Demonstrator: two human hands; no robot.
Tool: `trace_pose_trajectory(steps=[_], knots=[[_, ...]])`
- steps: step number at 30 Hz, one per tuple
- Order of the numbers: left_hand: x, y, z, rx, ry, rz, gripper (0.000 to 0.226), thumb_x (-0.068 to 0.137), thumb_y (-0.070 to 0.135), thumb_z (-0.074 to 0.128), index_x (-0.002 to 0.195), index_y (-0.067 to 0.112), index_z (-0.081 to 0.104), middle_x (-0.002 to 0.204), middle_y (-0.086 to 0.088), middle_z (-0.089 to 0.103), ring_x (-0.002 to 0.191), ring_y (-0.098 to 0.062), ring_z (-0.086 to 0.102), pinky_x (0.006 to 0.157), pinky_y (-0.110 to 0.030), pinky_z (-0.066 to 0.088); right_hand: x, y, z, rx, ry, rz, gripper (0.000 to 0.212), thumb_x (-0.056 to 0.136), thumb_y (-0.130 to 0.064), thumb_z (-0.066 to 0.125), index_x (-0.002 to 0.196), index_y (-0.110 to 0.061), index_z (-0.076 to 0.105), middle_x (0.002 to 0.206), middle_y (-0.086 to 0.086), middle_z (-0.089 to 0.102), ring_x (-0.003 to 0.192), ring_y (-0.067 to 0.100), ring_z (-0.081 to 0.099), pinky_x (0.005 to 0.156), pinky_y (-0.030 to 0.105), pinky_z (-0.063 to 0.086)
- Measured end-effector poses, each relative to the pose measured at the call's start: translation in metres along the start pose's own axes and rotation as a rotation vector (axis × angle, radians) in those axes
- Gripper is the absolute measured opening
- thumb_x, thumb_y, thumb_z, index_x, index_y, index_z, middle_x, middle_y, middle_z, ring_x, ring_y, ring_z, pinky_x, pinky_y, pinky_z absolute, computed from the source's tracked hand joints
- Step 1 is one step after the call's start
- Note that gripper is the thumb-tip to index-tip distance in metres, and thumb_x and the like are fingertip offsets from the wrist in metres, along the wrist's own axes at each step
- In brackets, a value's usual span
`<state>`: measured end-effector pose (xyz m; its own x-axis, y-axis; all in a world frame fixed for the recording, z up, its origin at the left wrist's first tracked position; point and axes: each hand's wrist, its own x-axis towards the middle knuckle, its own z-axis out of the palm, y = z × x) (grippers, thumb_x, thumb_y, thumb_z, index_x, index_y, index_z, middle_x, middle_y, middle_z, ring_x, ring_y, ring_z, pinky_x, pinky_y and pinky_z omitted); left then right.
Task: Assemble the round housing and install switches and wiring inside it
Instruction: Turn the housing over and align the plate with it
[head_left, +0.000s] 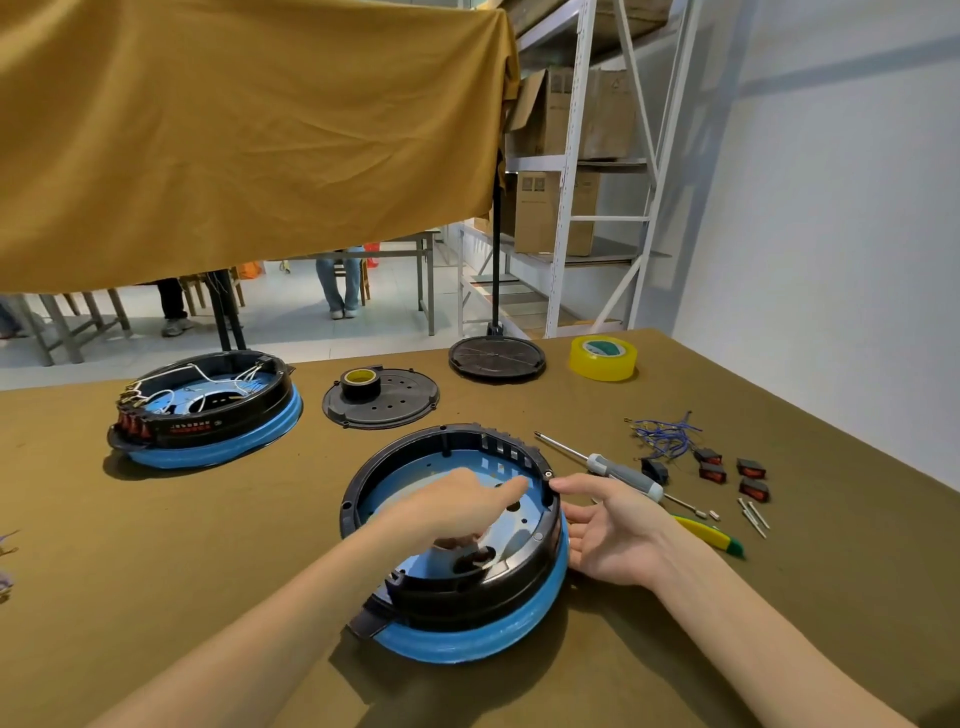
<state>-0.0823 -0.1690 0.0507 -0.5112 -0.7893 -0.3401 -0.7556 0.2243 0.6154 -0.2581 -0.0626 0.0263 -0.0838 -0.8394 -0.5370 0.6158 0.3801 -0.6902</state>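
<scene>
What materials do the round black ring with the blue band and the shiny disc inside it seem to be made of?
Round black ring: likely moulded plastic, semi-gloss, with formed slots and screw posts. Blue band beneath it: possibly protective film or coated metal; its glossy, slightly wrinkled look leaves this open. Shiny disc: probably metal, since it reflects like a mirror and has punched holes.

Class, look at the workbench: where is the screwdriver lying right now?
The screwdriver lies on the table's right side, between the near round housing and the loose red switches, just beyond the right hand.

Round housings: two. Black round covers: two. Tape rolls: two. Red rocker switches: five. Screwdriver: one. Blue wire bundle: one.
</scene>
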Motion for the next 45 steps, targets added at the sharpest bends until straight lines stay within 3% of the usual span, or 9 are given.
trace_pose_trajectory(steps=[2, 4, 11, 18, 22, 28, 34, 41, 45], knots=[[-0.011, 0.001, 0.0, 0.21, 0.177, 0.141, 0.061, 0.095, 0.067, 0.05, 0.119, 0.012, 0.06, 0.085, -0.001, 0.064, 0.068, -0.012, 0.056, 0.064, -0.028, 0.05, 0.0, 0.0, 0.002, 0.006, 0.017, 0.01, 0.075, 0.06, -0.002, 0.091, 0.13, 0.002, 0.063, 0.114, 0.022, 0.073, 0.087, 0.037, 0.075, 0.078, 0.044, 0.058], [-0.025, 0.007, 0.004, 0.213, 0.323, 0.287, 0.06, 0.094, 0.062, 0.055, 0.135, 0.018, 0.049, 0.119, -0.001, 0.062, 0.092, -0.009, 0.058, 0.075, -0.026, 0.049, -0.001, -0.001, 0.005, 0.021, 0.034, 0.014, 0.075, 0.06, -0.002, 0.09, 0.129, 0.002, 0.063, 0.113, 0.022, 0.073, 0.087, 0.037, 0.074, 0.079, 0.045, 0.058], [-0.042, 0.017, 0.022, 0.425, 0.342, 0.557, 0.096, 0.086, 0.06, 0.07, 0.159, 0.025, 0.019, 0.152, 0.005, 0.042, 0.133, -0.018, 0.05, 0.096, -0.032, 0.046, -0.01, -0.007, 0.021, 0.047, 0.069, -0.02, 0.077, 0.06, 0.003, 0.092, 0.13, 0.002, 0.06, 0.117, 0.026, 0.072, 0.098, 0.043, 0.074, 0.081, 0.049, 0.058], [-0.061, 0.023, 0.003, 0.335, 0.457, 0.647, 0.073, 0.083, 0.043, 0.076, 0.146, 0.033, 0.04, 0.136, 0.012, 0.059, 0.124, -0.013, 0.057, 0.101, -0.033, 0.052, -0.027, -0.015, 0.043, 0.009, 0.094, -0.149, 0.066, 0.063, -0.006, 0.091, 0.124, 0.001, 0.065, 0.113, 0.022, 0.075, 0.1, 0.035, 0.075, 0.08, 0.043, 0.062], [-0.071, 0.029, -0.017, 0.318, 0.487, 0.603, 0.079, 0.075, 0.057, 0.077, 0.142, 0.031, 0.044, 0.13, 0.013, 0.059, 0.115, -0.012, 0.059, 0.098, -0.037, 0.054, -0.045, -0.02, 0.047, 0.171, -0.02, -0.149, 0.044, 0.075, -0.014, 0.081, 0.112, -0.007, 0.058, 0.111, 0.026, 0.074, 0.099, 0.039, 0.075, 0.086, 0.047, 0.061], [-0.073, 0.041, -0.029, 0.585, 0.694, 0.456, 0.087, 0.065, 0.063, 0.084, 0.131, 0.023, 0.044, 0.115, 0.002, 0.036, 0.107, -0.014, 0.046, 0.091, -0.029, 0.047, -0.057, -0.018, 0.063, 0.308, -0.215, -0.085, 0.064, 0.078, -0.008, 0.073, 0.137, -0.001, 0.046, 0.124, 0.028, 0.069, 0.111, 0.042, 0.07, 0.094, 0.048, 0.057], [-0.076, 0.043, -0.021, 0.801, 0.804, 0.32, 0.074, 0.073, 0.04, 0.081, 0.13, 0.013, 0.043, 0.117, -0.006, 0.044, 0.111, -0.023, 0.049, 0.098, -0.037, 0.041, -0.063, -0.019, 0.073, 0.052, -0.206, -0.121, 0.062, 0.08, -0.027, 0.068, 0.134, -0.004, 0.048, 0.124, 0.015, 0.073, 0.127, 0.031, 0.06, 0.12, 0.046, 0.029], [-0.079, 0.04, -0.031, 0.743, 0.845, 0.306, 0.059, 0.084, 0.042, 0.072, 0.128, 0.014, 0.043, 0.11, -0.003, 0.043, 0.102, -0.017, 0.051, 0.093, -0.029, 0.047, -0.065, -0.02, 0.092, -0.11, -0.123, -0.194, 0.065, 0.076, -0.037, 0.074, 0.13, -0.003, 0.063, 0.128, 0.018, 0.07, 0.129, 0.032, 0.056, 0.122, 0.048, 0.031], [-0.085, 0.042, -0.05, 0.69, 0.842, 0.282, 0.052, 0.083, 0.042, 0.074, 0.12, 0.015, 0.047, 0.102, 0.0, 0.038, 0.094, -0.014, 0.047, 0.084, -0.026, 0.048, -0.064, -0.021, 0.097, -0.21, -0.095, -0.283, 0.046, 0.095, -0.041, 0.063, 0.127, -0.008, 0.067, 0.129, 0.015, 0.067, 0.125, 0.03, 0.058, 0.114, 0.044, 0.04]])
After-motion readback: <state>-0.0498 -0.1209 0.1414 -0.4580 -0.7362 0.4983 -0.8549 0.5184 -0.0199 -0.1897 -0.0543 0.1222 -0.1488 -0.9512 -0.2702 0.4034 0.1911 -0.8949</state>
